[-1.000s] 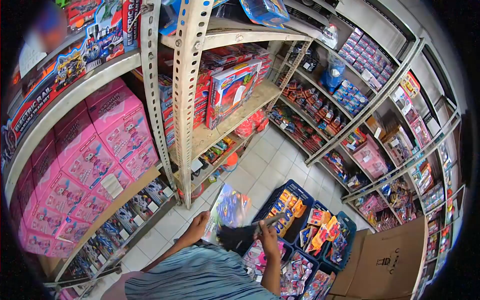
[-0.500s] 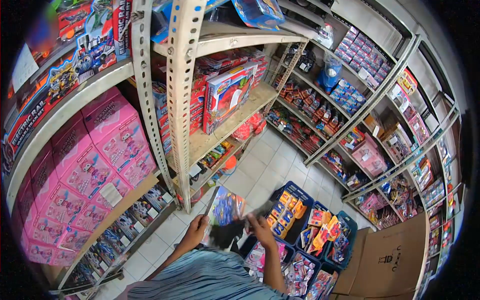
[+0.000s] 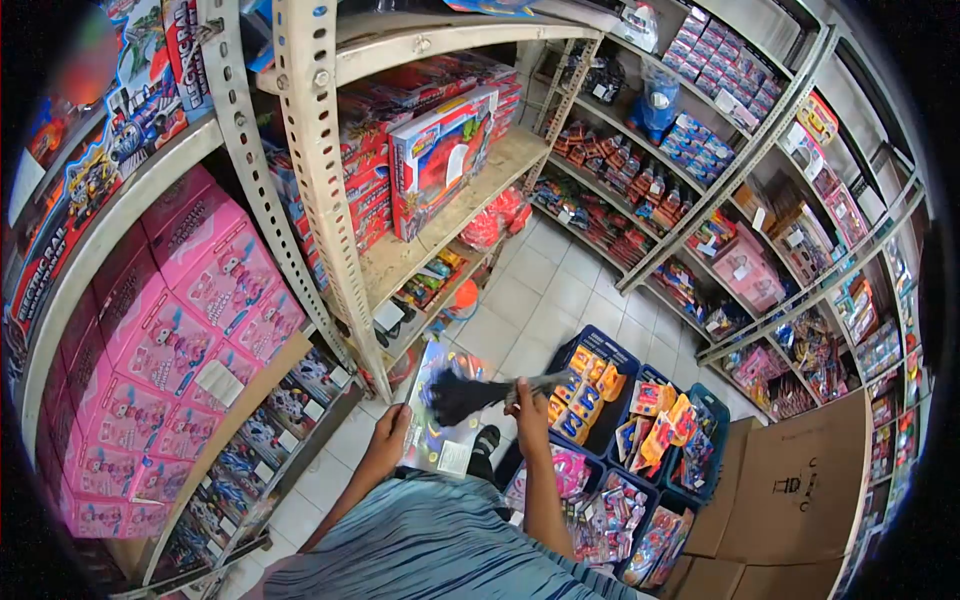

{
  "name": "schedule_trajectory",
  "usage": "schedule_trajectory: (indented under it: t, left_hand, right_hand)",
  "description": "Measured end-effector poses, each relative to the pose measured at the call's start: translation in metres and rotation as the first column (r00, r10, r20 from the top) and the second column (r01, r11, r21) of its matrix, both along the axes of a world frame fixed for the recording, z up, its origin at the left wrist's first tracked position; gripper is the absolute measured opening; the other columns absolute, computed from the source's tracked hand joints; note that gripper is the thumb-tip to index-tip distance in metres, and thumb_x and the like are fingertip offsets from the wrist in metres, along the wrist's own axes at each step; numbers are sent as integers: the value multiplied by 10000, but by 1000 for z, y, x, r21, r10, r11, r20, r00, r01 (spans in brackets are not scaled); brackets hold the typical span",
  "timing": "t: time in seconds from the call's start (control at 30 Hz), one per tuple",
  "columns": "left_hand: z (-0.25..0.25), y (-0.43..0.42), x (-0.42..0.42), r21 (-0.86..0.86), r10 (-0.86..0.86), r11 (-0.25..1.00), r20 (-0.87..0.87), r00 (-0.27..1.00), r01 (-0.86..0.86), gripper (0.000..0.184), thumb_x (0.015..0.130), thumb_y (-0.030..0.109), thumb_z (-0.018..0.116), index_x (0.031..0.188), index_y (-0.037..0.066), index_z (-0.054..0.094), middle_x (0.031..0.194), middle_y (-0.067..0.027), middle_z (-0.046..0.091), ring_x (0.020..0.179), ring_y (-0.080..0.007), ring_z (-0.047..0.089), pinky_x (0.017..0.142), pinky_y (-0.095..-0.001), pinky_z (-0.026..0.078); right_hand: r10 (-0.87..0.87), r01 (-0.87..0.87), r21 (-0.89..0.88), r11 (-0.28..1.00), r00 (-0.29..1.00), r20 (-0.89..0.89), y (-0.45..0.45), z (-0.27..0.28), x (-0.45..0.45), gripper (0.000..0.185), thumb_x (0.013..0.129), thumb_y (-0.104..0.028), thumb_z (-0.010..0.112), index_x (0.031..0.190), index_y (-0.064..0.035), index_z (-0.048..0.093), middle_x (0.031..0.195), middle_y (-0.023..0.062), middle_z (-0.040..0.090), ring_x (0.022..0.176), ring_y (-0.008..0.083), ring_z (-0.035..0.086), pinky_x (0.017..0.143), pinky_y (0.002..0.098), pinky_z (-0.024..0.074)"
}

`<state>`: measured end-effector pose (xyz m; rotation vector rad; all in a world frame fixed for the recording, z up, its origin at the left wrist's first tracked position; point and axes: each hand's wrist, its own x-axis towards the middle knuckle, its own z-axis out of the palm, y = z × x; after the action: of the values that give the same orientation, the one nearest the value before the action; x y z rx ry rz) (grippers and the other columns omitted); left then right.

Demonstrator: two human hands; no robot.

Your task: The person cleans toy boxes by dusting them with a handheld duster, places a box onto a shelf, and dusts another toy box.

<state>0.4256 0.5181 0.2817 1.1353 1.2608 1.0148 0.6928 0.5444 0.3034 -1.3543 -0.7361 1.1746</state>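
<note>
My left hand (image 3: 388, 440) is closed on the left edge of a flat, colourful toy package (image 3: 424, 447), which is tilted up in front of my body. A white label is on its lower part. In my right hand (image 3: 530, 418) is a dark, bushy duster (image 3: 462, 396), gripped by its handle with the fingers wrapped round. The duster's head lies over the middle of the package and hides part of its picture. I cannot tell whether the bristles touch the surface.
Crates (image 3: 622, 352) of packaged toys stand on the tiled floor to my right, beside a large cardboard box (image 3: 790, 490). Pink boxes (image 3: 165, 350) fill the left shelf. A perforated metal post (image 3: 325, 200) rises close ahead. Stocked shelves (image 3: 640, 190) line the back and right.
The duster has moved from the package's lower part to its middle, and its head shows more sharply. My right hand has risen slightly. The camera view has shifted a little.
</note>
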Motion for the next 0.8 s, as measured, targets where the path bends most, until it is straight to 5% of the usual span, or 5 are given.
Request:
schedule_trajectory:
  t: [0.27, 0.37, 0.5, 0.63, 0.8]
  left_hand:
    - [15, -7, 4, -1, -122, 992, 113, 986, 123, 343, 1057, 283, 434, 1129, -22, 571, 967, -61, 597, 916, -130, 526, 855, -270, 431]
    - [11, -15, 6, 38, -107, 994, 0, 994, 107, 335, 1054, 274, 446, 1136, -27, 568, 952, -46, 587, 903, -118, 517, 843, -264, 429]
    - [36, -22, 12, 44, -145, 989, 112, 983, 141, 328, 1046, 269, 470, 1154, -26, 565, 913, -24, 556, 866, -99, 495, 807, -247, 419]
    - [27, -22, 17, 62, -145, 988, 82, 986, 140, 311, 1042, 289, 482, 1074, -8, 568, 808, 16, 478, 759, -66, 427, 676, -231, 372]
    - [32, -22, 20, 0, -68, 998, 107, 992, 68, 341, 1042, 323, 474, 1060, -7, 556, 820, 21, 466, 769, -67, 411, 686, -236, 361]
  right_hand:
    - [-285, 291, 21, 956, 946, -154, -37, -16, 9, 334, 959, -394, 616, 828, -96, 545, 658, -32, 496, 554, 79, 465, 504, 235, 382]
    - [105, -82, -165, 983, 985, 135, -51, 31, -7, 324, 965, -392, 605, 846, -97, 542, 671, -18, 513, 560, 93, 475, 523, 241, 402]
    - [-336, 343, -36, 938, 883, -327, -43, 3, -6, 369, 970, -430, 579, 818, -96, 538, 643, -15, 495, 569, 95, 484, 539, 238, 411]
    - [83, -55, -223, 973, 989, 119, -64, 4, 1, 375, 988, -441, 538, 889, -79, 543, 710, 8, 529, 630, 119, 513, 583, 259, 439]
    - [-447, 453, -12, 891, 874, -189, -63, -15, 3, 387, 995, -425, 544, 950, -55, 649, 851, -27, 565, 771, 90, 487, 669, 256, 417]
